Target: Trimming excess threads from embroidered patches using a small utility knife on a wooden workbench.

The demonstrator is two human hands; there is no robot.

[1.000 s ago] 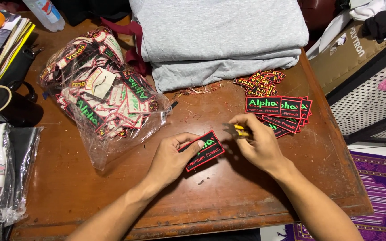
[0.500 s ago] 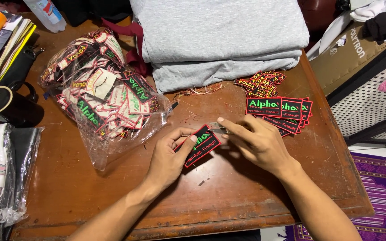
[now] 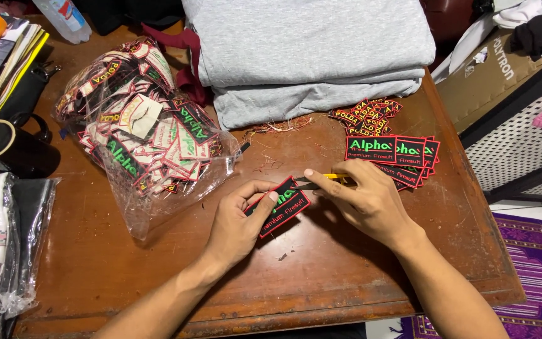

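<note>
Head view looks down on a brown wooden desk (image 3: pixel 158 276). Near the middle of it, toward the front edge, the left hand (image 3: pixel 236 226) pinches a black embroidered patch (image 3: pixel 281 207) with a red border and green lettering, thumb on top and fingers beneath, holding it tilted just above the wood. The right hand (image 3: pixel 365 201) grasps a small yellow-handled cutting tool (image 3: pixel 330 178), forefinger stretched along it, its tip meeting the patch's upper edge. Just beyond the right hand, toward the right edge, lies a stack of matching patches (image 3: pixel 403 154), and behind that a heap of smaller red and yellow patches (image 3: pixel 365 116). Toward the left back corner sits a clear plastic bag (image 3: pixel 139 138) stuffed with mixed patches. Folded grey cloth (image 3: pixel 308 56) lies along the back edge, with loose thread scraps (image 3: pixel 277 127) in front of it. A black mug (image 3: pixel 7 150) stands at the left edge
</note>
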